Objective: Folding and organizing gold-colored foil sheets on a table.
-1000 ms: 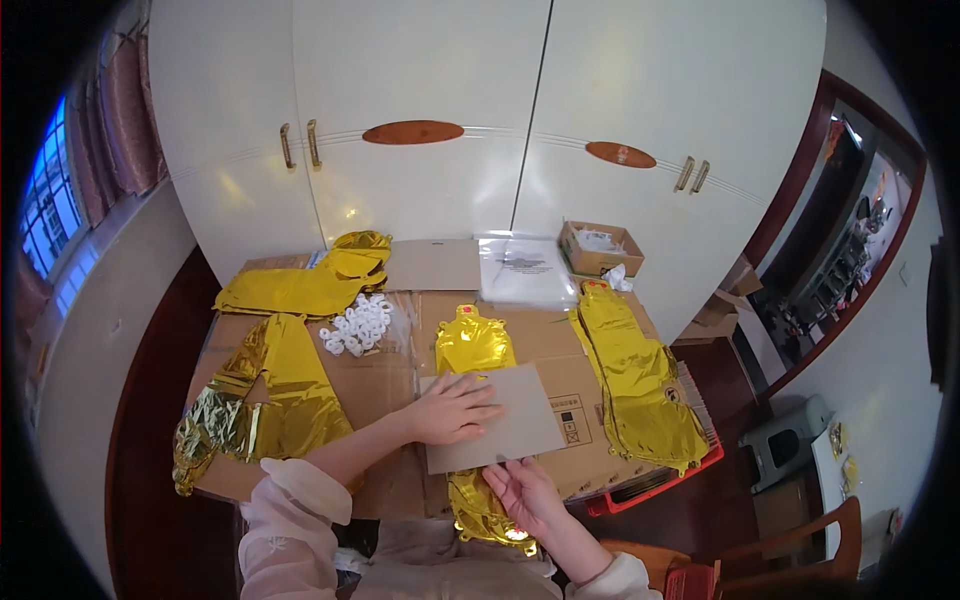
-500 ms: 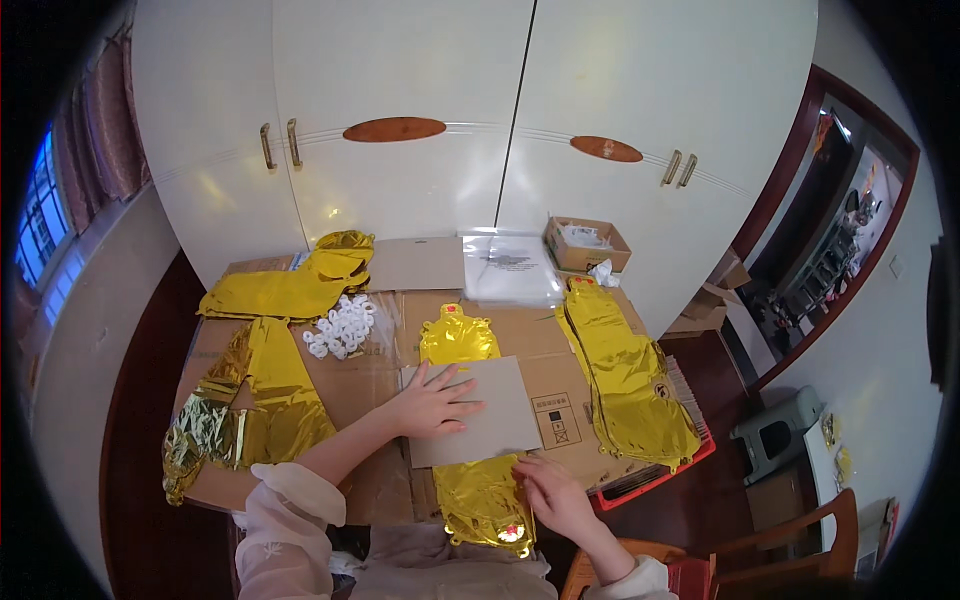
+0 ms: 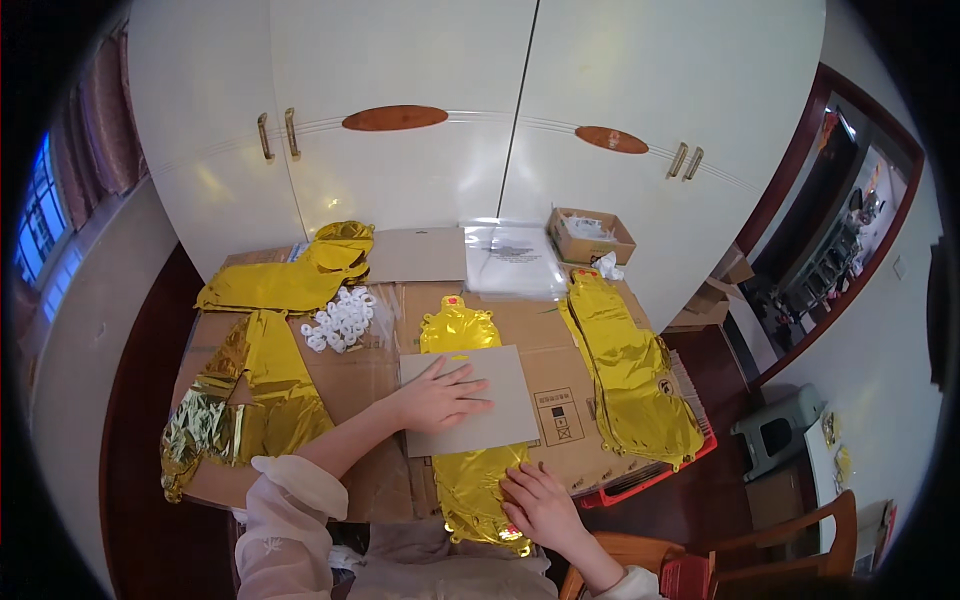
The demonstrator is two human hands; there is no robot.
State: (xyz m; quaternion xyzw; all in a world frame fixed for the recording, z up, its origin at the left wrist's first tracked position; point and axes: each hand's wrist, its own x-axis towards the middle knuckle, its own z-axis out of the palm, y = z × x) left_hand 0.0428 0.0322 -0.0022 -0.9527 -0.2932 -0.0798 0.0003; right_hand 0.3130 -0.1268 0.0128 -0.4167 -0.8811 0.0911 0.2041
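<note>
A flat gold foil balloon (image 3: 462, 328) lies lengthwise at the middle of the cardboard-covered table. Across its middle rests a rectangular grey card (image 3: 515, 390), hiding that part of the foil. My left hand (image 3: 437, 400) lies on the card with fingers spread, pressing it flat. The balloon's near end reaches the table's front edge. There my right hand (image 3: 538, 500) rests on the foil's right side, fingers stretched out over it and gripping nothing that I can make out.
Gold foil stacks lie at the right (image 3: 635, 375), back left (image 3: 270, 288) and front left (image 3: 285, 385). White rings (image 3: 340, 320) sit in a pile. Behind are another grey card (image 3: 417, 256), clear plastic bags (image 3: 512, 258) and a small open box (image 3: 592, 238). A chair (image 3: 790, 560) stands front right.
My right hand has moved slightly up and left, further onto the foil. The card's near edge sits a little higher, showing more foil below it. My left hand stays on the card.
</note>
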